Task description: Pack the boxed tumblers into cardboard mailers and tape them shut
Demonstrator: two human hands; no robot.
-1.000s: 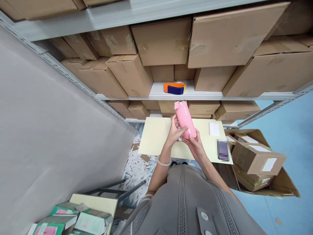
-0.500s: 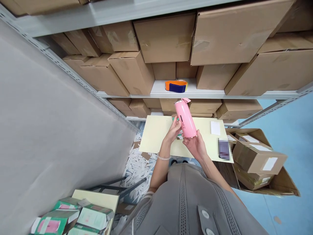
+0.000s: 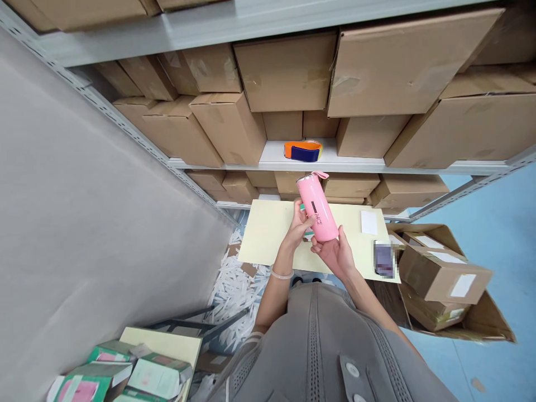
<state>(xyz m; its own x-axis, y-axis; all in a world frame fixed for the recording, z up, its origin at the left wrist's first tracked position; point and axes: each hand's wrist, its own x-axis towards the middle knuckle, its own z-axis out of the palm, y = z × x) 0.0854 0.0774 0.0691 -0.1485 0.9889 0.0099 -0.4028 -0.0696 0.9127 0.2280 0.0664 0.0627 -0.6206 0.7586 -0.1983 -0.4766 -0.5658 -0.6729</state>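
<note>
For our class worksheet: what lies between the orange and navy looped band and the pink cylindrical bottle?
In the head view, the straight white shelf edge.

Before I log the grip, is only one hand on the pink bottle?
No, the left hand grips the pink bottle while the right hand supports its base.

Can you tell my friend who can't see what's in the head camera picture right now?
A person holds a tilted pink bottle, with the left grip on its side and the right grip at its base. It is above a pale table, and cardboard boxes and an orange-and-blue strap sit on shelves.
</note>
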